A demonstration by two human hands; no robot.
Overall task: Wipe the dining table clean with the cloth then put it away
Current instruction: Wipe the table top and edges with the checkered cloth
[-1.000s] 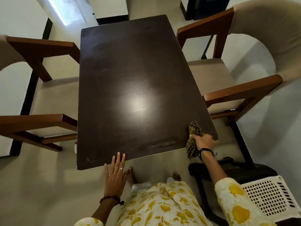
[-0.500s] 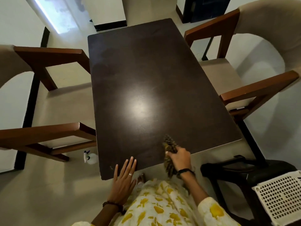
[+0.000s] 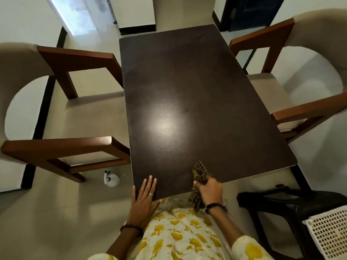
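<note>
Cloth (image 3: 200, 173) now nearer left hand (image 3: 144, 198).

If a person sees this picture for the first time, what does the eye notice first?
The dark table fills the middle, with a bright glare spot at its centre. At its near edge the right hand grips a checked cloth, and the left hand lies flat on the corner.

The dark tabletop (image 3: 187, 94) carries a bright glare spot near its middle, and the right hand (image 3: 209, 190) presses a bunched checked cloth (image 3: 200, 170) onto its near edge. The left hand (image 3: 143, 200) lies flat, fingers spread, on the near left corner. A white spray bottle (image 3: 111, 178) stands on the floor beside the left chair (image 3: 62, 147).
</note>
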